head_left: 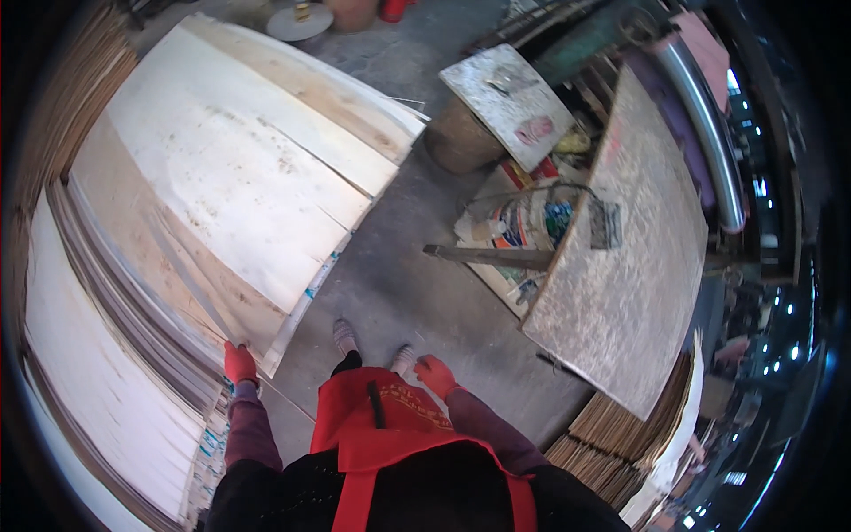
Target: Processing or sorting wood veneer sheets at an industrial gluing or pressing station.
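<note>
My red-gloved left hand [239, 362] pinches the near edge of a pale wood veneer sheet [230, 177] atop the large stack at the left, beside a narrow split running up the sheet. My red-gloved right hand [433, 374] hangs in front of me beside my red apron [350, 408], fingers curled together; whatever is in them, if anything, is too small to make out. The top sheets show cracks, darker bands and speckles.
More veneer piles [115, 381] line the left and lower right [620, 426]. To the right stand a mottled board [629, 293], a bucket [532, 226], a small panel [496, 89] on a drum and a steel roller [709, 133]. Grey concrete floor [381, 266] runs between.
</note>
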Tool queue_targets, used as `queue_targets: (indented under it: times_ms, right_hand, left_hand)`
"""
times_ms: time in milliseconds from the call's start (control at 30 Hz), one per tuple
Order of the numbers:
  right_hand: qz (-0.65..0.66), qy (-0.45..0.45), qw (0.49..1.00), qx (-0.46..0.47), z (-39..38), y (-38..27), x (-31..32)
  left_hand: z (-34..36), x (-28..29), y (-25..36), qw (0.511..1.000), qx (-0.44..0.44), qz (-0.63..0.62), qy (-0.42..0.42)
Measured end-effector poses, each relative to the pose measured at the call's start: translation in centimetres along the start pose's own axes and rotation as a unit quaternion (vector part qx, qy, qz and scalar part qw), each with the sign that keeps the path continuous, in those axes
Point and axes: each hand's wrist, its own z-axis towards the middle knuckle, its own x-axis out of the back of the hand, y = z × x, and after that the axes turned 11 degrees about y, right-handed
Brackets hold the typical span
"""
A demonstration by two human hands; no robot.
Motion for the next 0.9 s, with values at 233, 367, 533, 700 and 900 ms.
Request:
queue_targets:
  times_ms: [233, 367, 533, 700, 900]
  right_hand:
    - [0.039, 0.038, 0.996, 0.077, -2.1, -1.5, 1.2]
    - [0.166, 0.088, 0.969, 0.158, -5.1, -4.6, 3.1]
    - [0.395, 0.067, 0.905, 0.142, -11.9, -6.0, 7.9]
    - [0.561, 0.093, 0.822, 0.003, -15.7, 1.2, 9.3]
    - [0.630, 0.246, 0.715, -0.177, -15.5, 10.7, 9.8]
  left_hand:
    - [-6.4, 5.2, 7.4, 0.971, -0.206, -0.041, 0.118]
    - [-11.2, 7.3, 12.6, 0.801, -0.568, -0.183, 0.042]
    - [-19.8, 8.2, 17.8, 0.672, -0.731, -0.034, -0.115]
    - [-26.0, 6.1, 20.5, 0.554, -0.812, 0.054, -0.176]
    - [-34.1, 8.4, 26.9, 0.551, -0.797, 0.031, -0.247]
